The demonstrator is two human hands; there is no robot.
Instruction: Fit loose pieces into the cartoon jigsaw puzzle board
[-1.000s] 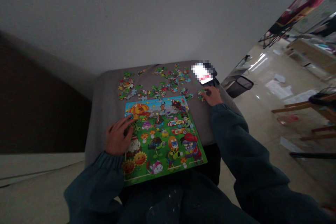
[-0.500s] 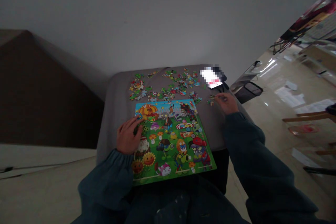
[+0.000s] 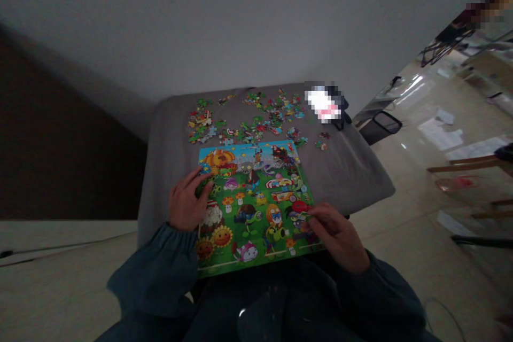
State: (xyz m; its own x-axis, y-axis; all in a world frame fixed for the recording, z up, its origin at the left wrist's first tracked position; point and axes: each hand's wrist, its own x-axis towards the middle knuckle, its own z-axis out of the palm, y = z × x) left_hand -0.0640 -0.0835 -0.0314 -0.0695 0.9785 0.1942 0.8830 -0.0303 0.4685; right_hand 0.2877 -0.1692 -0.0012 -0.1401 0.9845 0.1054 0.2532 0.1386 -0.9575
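Note:
A square board printed with cartoon plants and zombies [image 3: 256, 248] lies at the near side of the grey-covered surface. Along its left edge rests my left hand [image 3: 187, 200], thumb apart from the fingers. Its fingertips touch a small blue patch [image 3: 205, 169], seemingly a puzzle piece, below the pumpkin picture. Over the board's lower right, my right hand [image 3: 340, 235] pinches a small puzzle piece [image 3: 305, 215] between thumb and fingers. Part of that piece is hidden by the fingers. Several loose puzzle pieces [image 3: 276, 112] are scattered beyond the board's top edge.
A few loose pieces [image 3: 321, 145] sit apart on the right of the grey cloth [image 3: 352, 171]. A bright phone-like screen [image 3: 323, 104], blurred out, stands at the back right corner. The wall [image 3: 240, 21] rises behind; a black-framed bin-like object [image 3: 382, 125] is on the floor.
My right hand has come from the loose pieces at the right, near and leftward, to the board with a piece in its fingers. My left hand stays at the board's left edge.

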